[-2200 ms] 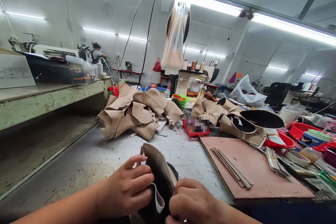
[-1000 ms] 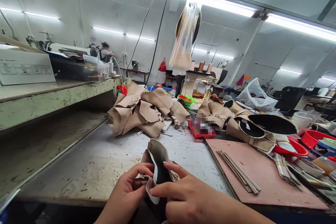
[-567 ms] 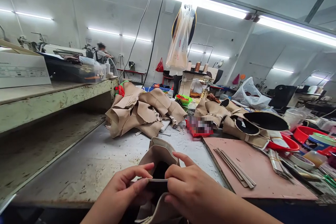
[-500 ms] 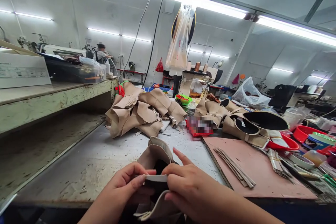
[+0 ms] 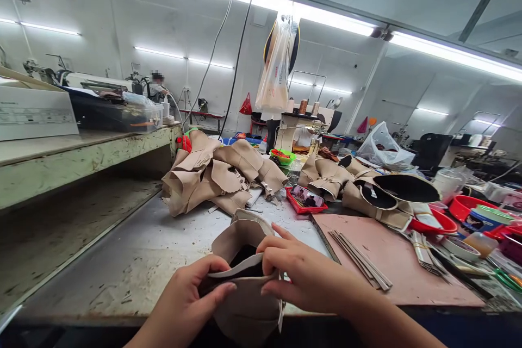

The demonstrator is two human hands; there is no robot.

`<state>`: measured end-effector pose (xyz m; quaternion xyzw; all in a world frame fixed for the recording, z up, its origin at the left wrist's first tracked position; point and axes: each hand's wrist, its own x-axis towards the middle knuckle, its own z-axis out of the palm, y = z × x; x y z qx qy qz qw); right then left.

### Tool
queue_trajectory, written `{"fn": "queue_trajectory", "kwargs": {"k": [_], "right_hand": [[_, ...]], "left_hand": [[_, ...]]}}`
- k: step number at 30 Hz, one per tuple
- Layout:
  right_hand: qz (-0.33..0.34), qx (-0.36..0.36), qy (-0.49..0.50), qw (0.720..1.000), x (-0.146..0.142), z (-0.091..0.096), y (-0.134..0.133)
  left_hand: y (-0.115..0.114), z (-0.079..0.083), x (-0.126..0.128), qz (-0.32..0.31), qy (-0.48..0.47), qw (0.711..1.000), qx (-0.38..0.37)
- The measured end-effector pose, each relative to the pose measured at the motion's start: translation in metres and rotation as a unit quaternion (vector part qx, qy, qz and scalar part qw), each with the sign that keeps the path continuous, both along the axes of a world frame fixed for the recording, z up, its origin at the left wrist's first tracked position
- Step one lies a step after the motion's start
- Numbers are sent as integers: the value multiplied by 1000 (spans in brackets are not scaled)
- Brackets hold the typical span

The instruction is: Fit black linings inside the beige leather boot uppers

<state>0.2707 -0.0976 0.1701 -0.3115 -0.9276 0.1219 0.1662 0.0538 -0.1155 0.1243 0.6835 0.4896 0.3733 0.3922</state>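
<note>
A beige boot upper (image 5: 248, 304) with a dark lining stands at the table's front edge, its top opening towards me. My left hand (image 5: 191, 293) grips the left side of its rim, thumb on the outer face and fingers partly hidden behind the edge. On the other side my right hand (image 5: 299, 272) pinches the rim between thumb and bent fingers, one finger stretched out. Between the hands the near edge shows as two layers with a gap. The lower end of the upper hangs below the table edge.
Beige boot uppers are heaped on the worktable (image 5: 150, 261) at the back. A red basket (image 5: 304, 207) holds a phone (image 5: 308, 196). Beige strips (image 5: 359, 258) lie on a pink board (image 5: 428, 277). Red bowls and tubs crowd the right; a shelf (image 5: 89, 157) stands left.
The near edge, earlier pinched up between both hands, is now lower and its outer face shows. My left hand has turned, thumb outside; the right stays on the rim. The view shifted slightly.
</note>
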Motion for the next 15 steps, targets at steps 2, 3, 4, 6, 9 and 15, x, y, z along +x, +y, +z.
{"fn": "queue_trajectory", "kwargs": {"k": [2,3,4,6,9,15], "right_hand": [[-12,0,-18,1000,1,2,1],[-20,4,-23,1000,0,2,2],[-28,9,-25,999,0,2,2],[-44,18,-23,999,-2,-1,3],[-56,19,-23,998,-3,-6,3],[-63,28,-29,997,-4,-8,3]], "left_hand": [[3,1,1,-5,-20,999,-42],[4,1,2,-12,-32,997,-63],[5,1,3,-19,-44,996,-80],[8,-1,4,-32,-66,993,-97],[10,-3,6,-30,-90,991,-99],[7,8,7,-8,-72,993,-89]]}}
